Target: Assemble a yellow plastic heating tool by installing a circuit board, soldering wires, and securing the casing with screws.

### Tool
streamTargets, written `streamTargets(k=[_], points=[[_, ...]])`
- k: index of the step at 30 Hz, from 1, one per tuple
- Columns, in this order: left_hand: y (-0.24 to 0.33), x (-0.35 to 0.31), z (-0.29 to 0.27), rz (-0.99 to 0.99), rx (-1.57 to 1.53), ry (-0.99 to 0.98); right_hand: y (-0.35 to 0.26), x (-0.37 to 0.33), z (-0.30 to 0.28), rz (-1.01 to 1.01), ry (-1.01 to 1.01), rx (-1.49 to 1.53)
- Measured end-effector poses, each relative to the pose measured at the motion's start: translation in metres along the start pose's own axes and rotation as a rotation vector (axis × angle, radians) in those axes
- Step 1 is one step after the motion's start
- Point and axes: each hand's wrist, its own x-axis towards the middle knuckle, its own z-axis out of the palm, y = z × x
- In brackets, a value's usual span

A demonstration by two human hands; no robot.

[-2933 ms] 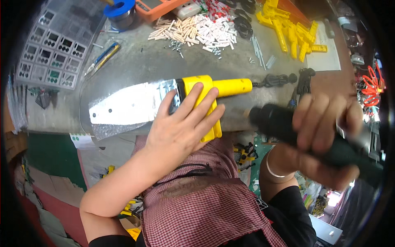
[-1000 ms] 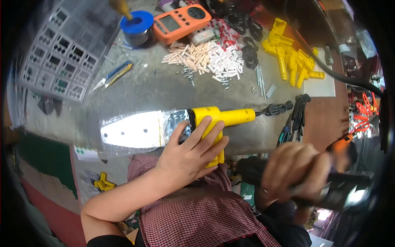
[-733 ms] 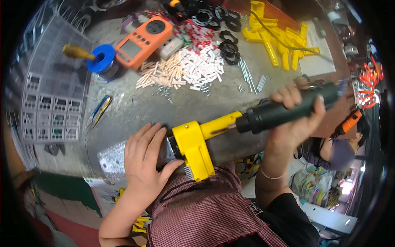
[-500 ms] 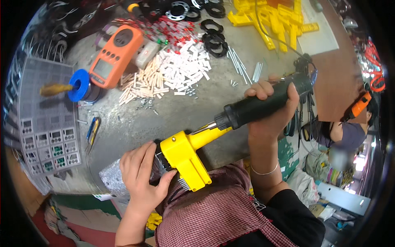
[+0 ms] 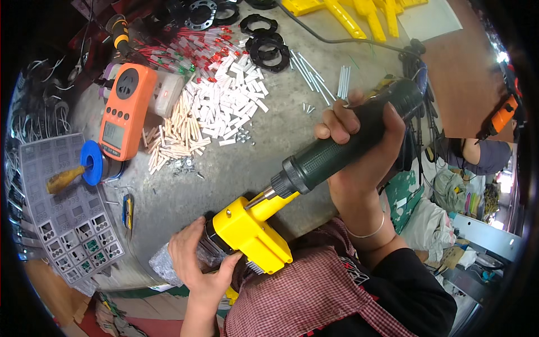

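My right hand (image 5: 365, 135) is wrapped round a dark green electric screwdriver (image 5: 331, 159), which slants down to the left. Its steel bit (image 5: 258, 200) meets the yellow plastic housing (image 5: 252, 235) where the narrow yellow stem joins the block; the exact tip contact is hard to make out. My left hand (image 5: 196, 258) grips the housing's black end (image 5: 219, 233) from the left, thumb below and fingers above. A screw head (image 5: 228, 213) shows on the housing's upper face. Grey fins line its lower side, close to the checked apron.
Piles of white sleeves (image 5: 224, 101) and beige sticks (image 5: 174, 135) lie beyond my hands, with long metal rods (image 5: 311, 76) to their right. An orange meter (image 5: 128, 112), a blue solder spool (image 5: 91, 163) and a compartment box (image 5: 50, 196) stand left. Another person's arm (image 5: 470, 150) shows far right.
The whole view has shifted, so the bench items sit further left and mostly lower. Both hands keep their grip, and the screwdriver stays against the yellow housing.
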Motion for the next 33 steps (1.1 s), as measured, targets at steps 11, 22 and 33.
streamTargets(k=[11,22,33], points=[[-0.008,-0.001,-0.004,0.114,0.009,-0.077,0.008,0.003,-0.003,0.040,-0.029,0.020],[-0.011,0.004,-0.013,0.175,0.056,-0.210,0.002,0.010,-0.008,0.141,-0.182,0.063],[-0.017,0.003,-0.013,0.215,0.025,-0.228,0.014,0.004,0.016,-0.006,0.141,0.009]])
